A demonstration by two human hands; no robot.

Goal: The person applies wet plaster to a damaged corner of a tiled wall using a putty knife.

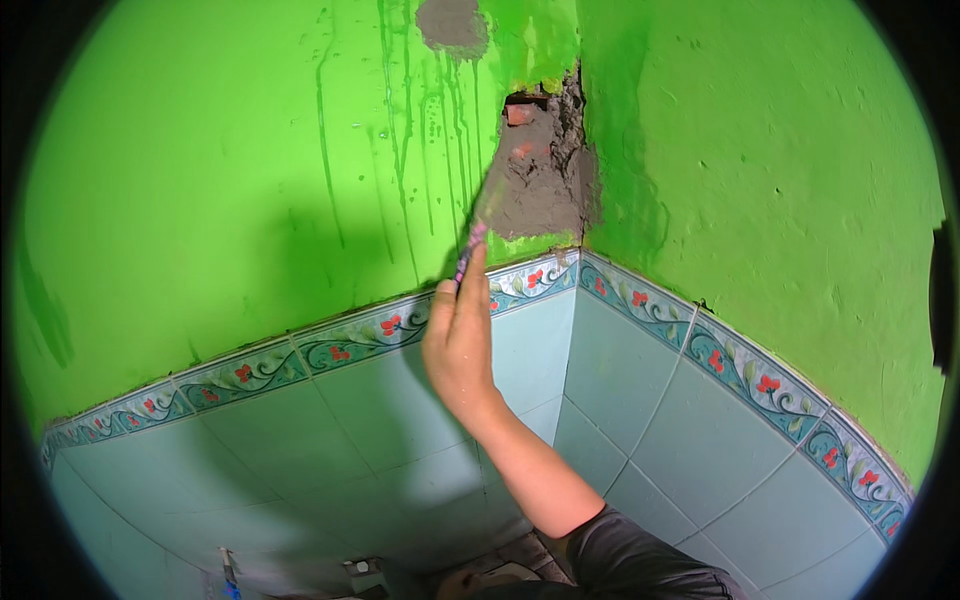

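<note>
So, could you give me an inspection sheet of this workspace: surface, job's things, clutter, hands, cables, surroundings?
Surface: green wall, streaked on its left face.
Job's things: rough grey patch at the corner, with reddish brick showing near its top; a slim tool with a purplish handle, its far end blurred, so contact with the patch is unclear.
Clutter: a small pale-and-blue object at the lower edge, kind unclear.
Hands: right hand grips the tool; left hand not made out.
Cables: nothing seen.
Surroundings: blue-green tiles below, topped by a flowered border; another grey patch higher up.
</note>
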